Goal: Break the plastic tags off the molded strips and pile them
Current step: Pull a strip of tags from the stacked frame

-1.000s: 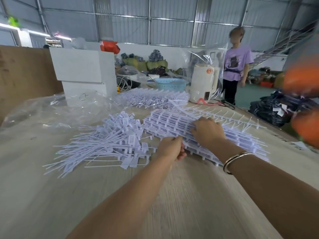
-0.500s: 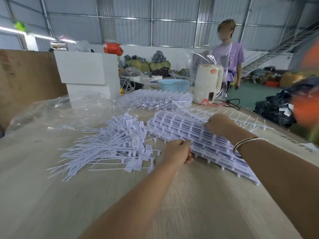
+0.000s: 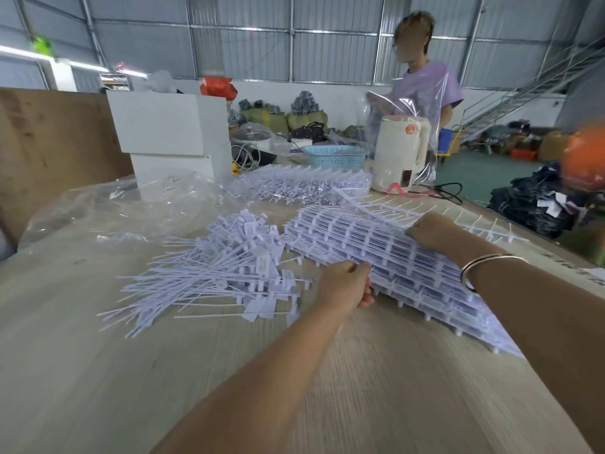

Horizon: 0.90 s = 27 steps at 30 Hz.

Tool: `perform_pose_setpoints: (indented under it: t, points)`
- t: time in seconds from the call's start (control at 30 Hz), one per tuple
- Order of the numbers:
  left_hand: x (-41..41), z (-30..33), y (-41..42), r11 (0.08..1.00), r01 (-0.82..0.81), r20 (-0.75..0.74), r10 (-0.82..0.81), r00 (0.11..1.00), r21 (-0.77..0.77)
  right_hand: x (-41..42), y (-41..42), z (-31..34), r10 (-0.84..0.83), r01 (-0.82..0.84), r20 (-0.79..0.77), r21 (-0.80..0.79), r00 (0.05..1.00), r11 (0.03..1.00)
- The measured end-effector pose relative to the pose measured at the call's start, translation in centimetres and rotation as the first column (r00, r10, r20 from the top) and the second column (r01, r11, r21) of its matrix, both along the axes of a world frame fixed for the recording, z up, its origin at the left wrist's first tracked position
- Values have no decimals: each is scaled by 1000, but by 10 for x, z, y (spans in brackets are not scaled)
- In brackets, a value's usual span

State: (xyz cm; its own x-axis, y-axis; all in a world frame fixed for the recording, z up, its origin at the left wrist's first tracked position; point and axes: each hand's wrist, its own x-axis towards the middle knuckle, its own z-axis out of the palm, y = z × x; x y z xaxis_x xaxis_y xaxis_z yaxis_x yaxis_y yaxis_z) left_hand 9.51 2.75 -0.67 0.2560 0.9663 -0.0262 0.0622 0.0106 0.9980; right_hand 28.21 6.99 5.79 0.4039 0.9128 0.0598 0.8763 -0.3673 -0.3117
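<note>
- Since a second ago my right hand (image 3: pixel 432 232) has slid from the middle of the stack of molded strips (image 3: pixel 386 257) out toward its far right side, while my left hand (image 3: pixel 345 283) has stayed at the stack's near left corner.
- Left hand: fingers curled over the stack's edge, thumb underneath, gripping the top strips there.
- Right hand: knuckles up, fingers bent down onto the top strip; whether it pinches a tag or only presses I cannot tell, as the fingertips are hidden.
- Strips lie on the counter (image 3: pixel 163 371), right of centre, their long axis running from the near right edge away toward the far left; the stack sits directly between my two hands.
- Loose tags (image 3: pixel 229 267) already broken off sit in a heap just left of my left hand, tails fanning toward the counter's near left.
- What the next move turns on, I judge: the heap is on the left hand's side, so that hand is nearer for dropping off, and the right should hold the stack steady.
- More strips (image 3: pixel 304 186) wait further back, beside a clear plastic bag (image 3: pixel 131 208).
</note>
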Motion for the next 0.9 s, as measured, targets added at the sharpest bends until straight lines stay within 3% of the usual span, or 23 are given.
perform_pose_setpoints:
  t: [0.17, 0.3, 0.4, 0.5, 0.57, 0.63, 0.73, 0.8, 0.9]
  points:
    - [-2, 1, -3, 999, 34, 53, -34, 998, 0, 4, -4, 2, -1, -14, 230, 62, 973, 998]
    - [-6, 5, -6, 994, 105, 18, -106, 994, 29, 7, -9, 7, 17, -48, 297, 99, 955, 994]
    - [0, 12, -8, 967, 132, -28, -129, 991, 219, 7, -9, 8, -12, -58, 320, 208, 947, 976]
    - [13, 21, 1, 825, 113, -217, 12, 976, 554, 2, -11, 11, 52, -121, 316, 202, 947, 972]
    - [21, 24, 15, 689, 204, -423, 163, 891, 695, -1, -12, 9, 116, -171, 341, 135, 933, 976]
    - [26, 27, 28, 606, 300, -583, 346, 735, 737, -3, -14, 8, 135, -179, 373, 87, 918, 980]
    - [26, 34, 39, 520, 312, -585, 521, 622, 795, -5, -16, 7, 141, -174, 431, 37, 891, 984]
    - [25, 36, 43, 522, 386, -635, 472, 612, 760, -8, -19, 8, 174, -191, 461, -10, 870, 982]
    - [24, 33, 45, 615, 463, -737, 316, 597, 638, -9, -19, 20, 150, -165, 370, 11, 917, 986]
